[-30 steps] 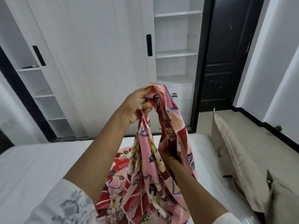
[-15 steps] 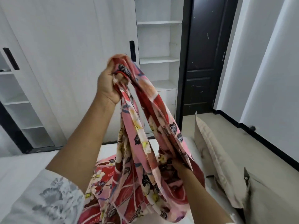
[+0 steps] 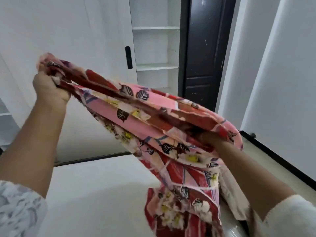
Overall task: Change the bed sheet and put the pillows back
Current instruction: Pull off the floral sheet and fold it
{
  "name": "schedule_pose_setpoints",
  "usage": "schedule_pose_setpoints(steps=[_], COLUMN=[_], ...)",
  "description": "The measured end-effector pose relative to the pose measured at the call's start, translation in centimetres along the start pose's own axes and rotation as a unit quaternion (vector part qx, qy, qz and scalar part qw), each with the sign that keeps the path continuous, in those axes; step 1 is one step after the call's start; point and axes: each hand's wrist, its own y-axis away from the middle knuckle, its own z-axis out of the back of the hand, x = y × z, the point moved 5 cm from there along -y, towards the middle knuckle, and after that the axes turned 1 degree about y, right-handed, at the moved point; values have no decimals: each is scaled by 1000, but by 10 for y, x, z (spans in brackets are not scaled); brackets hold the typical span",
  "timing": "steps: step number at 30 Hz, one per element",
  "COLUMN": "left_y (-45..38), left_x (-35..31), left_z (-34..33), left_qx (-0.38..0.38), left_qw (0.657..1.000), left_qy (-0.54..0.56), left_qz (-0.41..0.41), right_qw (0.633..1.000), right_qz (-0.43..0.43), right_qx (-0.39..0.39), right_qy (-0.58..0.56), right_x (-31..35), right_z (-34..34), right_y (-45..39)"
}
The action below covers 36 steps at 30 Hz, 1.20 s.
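head-worn view, forward-down, close over bed (image 3: 102, 194)

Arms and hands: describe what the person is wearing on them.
Both forearms are bare. The left arm's sleeve is white with a grey floral, lace-like print, ending at the forearm. The right arm's sleeve is plain off-white. No ring shows on the left hand; the right hand is hidden.

White wardrobe (image 3: 68, 31), dark door (image 3: 205, 48)
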Motion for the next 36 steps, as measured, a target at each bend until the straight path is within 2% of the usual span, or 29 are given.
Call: schedule_pose_setpoints(steps=[2,4,5,6,8,9,11,13,16,18,20,22,23,24,25,26,27,29,30,31,33,35,36], left_y=[-2,0,0,0,-12,-17,-17,4,19,16,16,24,27,30,32,33,31,27,26,27,31,37,38], left_x=[7,18,25,33,43,50,62,70,92,100,107,109,110,109,107,103,100,99,101,103,111,121,125], left_z=[8,18,23,31,51,57,60,49,42,47,51,51,53,54,56,58,61,66,66,66,66,66,67], left_qx=[-27,-43,-44,-59,-67,-48,-18,-2,-3,1,7,7,-6,-25,-43,-72,-91,-106,-101,-93,-80,-66,-64], left_qw=[999,998,997,995,992,991,988,979,935,901,862,820,807,800,797,797,803,819,821,820,835,867,870], left_qy=[-24,-49,-66,-82,-105,-118,-132,-197,-355,-434,-507,-571,-588,-595,-597,-593,-583,-559,-557,-560,-543,-495,-489], left_qz=[3,12,11,17,32,50,75,49,26,-4,-15,-49,-66,-74,-83,-86,-84,-81,-75,-64,-40,-9,-1], right_qw=[997,984,984,986,987,991,996,998,981,966,965,961,974,988,982,956,936,968,974,969,947,932,926], right_qz=[-5,-14,-28,-54,-46,-28,-28,4,-26,-43,11,110,150,143,109,61,20,-29,-16,9,44,37,30], right_qx=[-10,16,-1,0,44,67,53,36,75,71,56,33,-16,-48,-66,-90,-113,-101,-138,-175,-180,-96,-59], right_qy=[77,178,179,160,146,112,58,-55,-176,-243,-256,-253,-169,-18,142,274,334,228,177,174,262,348,371], right_x=[-12,-14,-13,-13,-10,-14,-14,-4,7,16,47,79,83,77,57,33,14,3,8,15,28,26,20], right_z=[0,11,24,35,54,63,85,90,68,63,79,105,115,111,103,101,103,115,126,137,137,117,109], right_y=[10,19,16,19,23,17,30,40,45,47,64,75,74,69,52,37,30,26,24,20,18,19,22])
